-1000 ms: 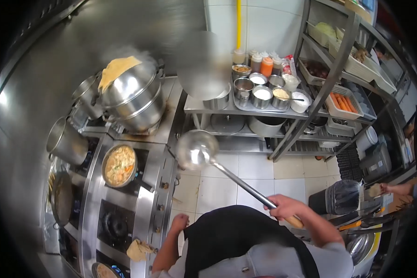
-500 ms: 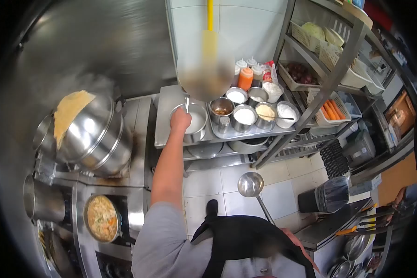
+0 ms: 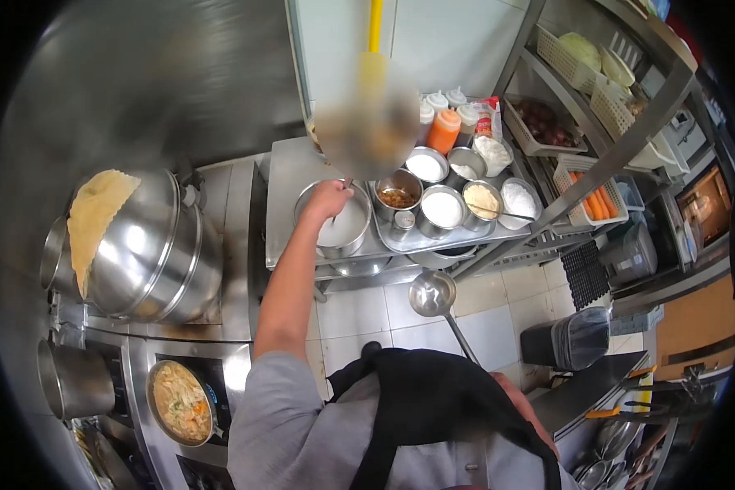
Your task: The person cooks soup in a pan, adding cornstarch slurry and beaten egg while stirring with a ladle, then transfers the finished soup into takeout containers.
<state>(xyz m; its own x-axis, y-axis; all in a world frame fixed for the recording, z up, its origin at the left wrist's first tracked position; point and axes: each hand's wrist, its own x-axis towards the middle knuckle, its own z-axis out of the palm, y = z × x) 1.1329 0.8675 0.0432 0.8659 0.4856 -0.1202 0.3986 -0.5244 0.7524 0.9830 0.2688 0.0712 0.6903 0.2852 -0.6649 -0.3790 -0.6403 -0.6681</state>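
My left hand (image 3: 332, 198) reaches over a metal pot (image 3: 371, 229) of whitish liquid. Its fingers are closed round a thin metal utensil handle (image 3: 348, 182); the utensil's working end is not clear to see. Low on the right, my right hand (image 3: 516, 398) is partly hidden by the black apron and grips a metal ladle (image 3: 433, 294). The ladle's bowl hangs over the floor in front of the table. Beside the pot stand a metal container of brown sauce (image 3: 397, 198), a small shaker (image 3: 403, 220) and a container of white powder (image 3: 443, 207).
At left, a large steaming metal pot (image 3: 155, 261) carries a tan cloth-like piece (image 3: 98, 220). A pan of food (image 3: 181, 400) sits on the stove. Squeeze bottles (image 3: 444, 131) stand at the back. Shelving (image 3: 629, 122) and a bin (image 3: 572, 339) are at right. A blurred round shape hangs above.
My left hand has moved slightly right over the pot, and the handle in it now tilts differently. The ladle has shifted slightly up and left in view. The camera view has shifted too.
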